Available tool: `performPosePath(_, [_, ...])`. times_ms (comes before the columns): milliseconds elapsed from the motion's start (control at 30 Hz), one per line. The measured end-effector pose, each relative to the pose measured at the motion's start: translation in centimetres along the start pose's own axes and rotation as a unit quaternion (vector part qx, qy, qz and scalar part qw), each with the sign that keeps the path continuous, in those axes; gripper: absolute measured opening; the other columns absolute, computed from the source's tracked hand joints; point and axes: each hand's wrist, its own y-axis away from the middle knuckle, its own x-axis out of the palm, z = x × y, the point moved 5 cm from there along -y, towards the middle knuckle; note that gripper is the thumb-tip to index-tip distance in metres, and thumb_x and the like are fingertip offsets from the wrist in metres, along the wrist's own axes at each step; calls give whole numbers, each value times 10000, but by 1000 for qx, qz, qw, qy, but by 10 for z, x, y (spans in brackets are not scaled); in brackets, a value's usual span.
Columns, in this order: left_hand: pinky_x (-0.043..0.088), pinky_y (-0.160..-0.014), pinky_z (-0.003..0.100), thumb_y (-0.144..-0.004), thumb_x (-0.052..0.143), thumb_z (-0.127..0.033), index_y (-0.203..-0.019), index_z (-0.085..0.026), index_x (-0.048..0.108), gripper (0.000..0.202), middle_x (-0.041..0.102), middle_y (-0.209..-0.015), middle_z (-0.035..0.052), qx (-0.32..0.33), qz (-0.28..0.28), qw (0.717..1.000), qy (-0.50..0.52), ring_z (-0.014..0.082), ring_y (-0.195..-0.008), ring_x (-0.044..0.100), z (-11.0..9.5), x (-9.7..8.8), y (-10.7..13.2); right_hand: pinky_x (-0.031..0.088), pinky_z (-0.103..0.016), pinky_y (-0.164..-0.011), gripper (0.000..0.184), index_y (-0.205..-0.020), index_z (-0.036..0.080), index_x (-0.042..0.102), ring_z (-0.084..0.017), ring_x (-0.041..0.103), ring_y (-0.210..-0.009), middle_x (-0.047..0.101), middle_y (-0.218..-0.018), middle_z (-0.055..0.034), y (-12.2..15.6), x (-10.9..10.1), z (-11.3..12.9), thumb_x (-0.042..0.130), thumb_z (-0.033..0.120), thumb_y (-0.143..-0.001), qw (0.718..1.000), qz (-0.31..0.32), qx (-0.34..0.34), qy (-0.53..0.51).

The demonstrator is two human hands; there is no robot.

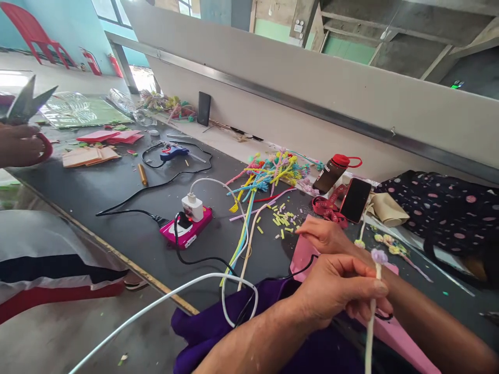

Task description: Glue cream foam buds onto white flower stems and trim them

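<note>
My left hand (339, 291) is closed around a thin white stem (370, 322) topped with a small lilac bud (379, 255), which it holds upright over my lap. Just behind it, my right hand (323, 234) reaches in from the right. Its fingers are pinched together at the upper corner of a pink sheet (306, 255) lying on the dark table (117, 182). Small yellow-green cut bits (283, 218) lie scattered just beyond the right hand.
A pink power strip (187, 228) with a white charger and cables sits mid-table, a blue glue gun (173, 151) behind it. Coloured stems (265, 174), a bottle (331, 174), a phone (354, 200) and a dotted bag (440, 208) stand near the wall. Another person's hand (19, 145) holds scissors (27, 101) at far left.
</note>
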Motion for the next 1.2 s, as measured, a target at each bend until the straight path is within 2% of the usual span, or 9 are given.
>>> performPosePath(100, [306, -331, 168, -603, 730, -370, -653, -136, 608, 268, 641, -568, 7, 10, 2, 1000, 8, 51, -346, 476, -2, -1, 0, 422, -248, -677, 240, -893, 253, 690, -147, 587, -772, 654, -857, -11, -18, 29, 7, 516, 106, -816, 987, 103, -98, 79])
performPosePath(167, [299, -327, 168, -613, 724, -359, -655, -136, 609, 254, 640, -567, 4, 9, 0, 1000, 14, 51, -344, 473, -2, -1, 0, 409, -255, -687, 253, -955, 241, 668, -158, 578, -809, 639, -896, -30, -24, 35, 4, 482, 107, -848, 979, 118, -112, 123])
performPosePath(300, [296, -319, 167, -588, 741, -364, -674, -133, 600, 284, 634, -560, 5, 1, -3, 999, 34, 58, -340, 475, -1, -2, -1, 391, -260, -695, 231, -947, 202, 652, -169, 571, -837, 621, -906, -53, -31, 35, -7, 439, 139, -883, 982, 102, -70, 141])
performPosePath(433, [305, -319, 160, -611, 731, -345, -667, -133, 593, 259, 623, -560, 1, 7, 9, 999, 36, 44, -333, 456, -1, -2, -1, 368, -248, -636, 140, -809, 200, 661, -163, 571, -767, 627, -839, -32, -35, 44, -13, 525, 174, -830, 984, 123, -45, 125])
performPosePath(567, [310, -325, 159, -644, 711, -328, -685, -130, 609, 227, 628, -584, 3, 11, 15, 999, 26, 38, -341, 452, -1, -2, -1, 349, -244, -599, 126, -727, 182, 634, -150, 553, -690, 620, -765, -25, -39, 51, -15, 533, 126, -779, 990, 118, -10, 76])
performPosePath(667, [307, -334, 159, -642, 711, -327, -683, -128, 608, 227, 633, -585, 9, 12, 2, 1000, 21, 40, -349, 458, -2, -4, -1, 372, -242, -596, 112, -739, 173, 614, -137, 553, -655, 617, -728, -14, -42, 46, -16, 516, 144, -783, 994, 104, 20, 6])
performPosePath(833, [299, -337, 159, -641, 700, -320, -683, -126, 598, 223, 639, -570, 13, 6, -26, 1000, 9, 45, -346, 459, -1, -8, -3, 439, -227, -531, 226, -991, 156, 587, -118, 589, -615, 641, -780, -14, -38, 27, -20, 471, 288, -848, 982, 95, 62, -153])
performPosePath(1000, [268, -321, 153, -642, 691, -323, -676, -123, 589, 227, 649, -575, 22, 7, -69, 997, -15, 44, -334, 447, -3, -14, -5, 465, -253, -538, 292, -940, 155, 639, -122, 577, -584, 634, -714, -10, -21, 12, -37, 661, 336, -711, 916, 40, 149, -371])
performPosePath(1200, [251, -328, 142, -707, 662, -327, -652, -125, 582, 224, 635, -565, 8, 25, -131, 990, -41, 22, -337, 422, -7, -27, -9, 387, -209, -469, 142, -819, 171, 633, -79, 482, -489, 561, -609, 42, 39, -20, -57, 642, 284, -733, 900, -100, 211, -369])
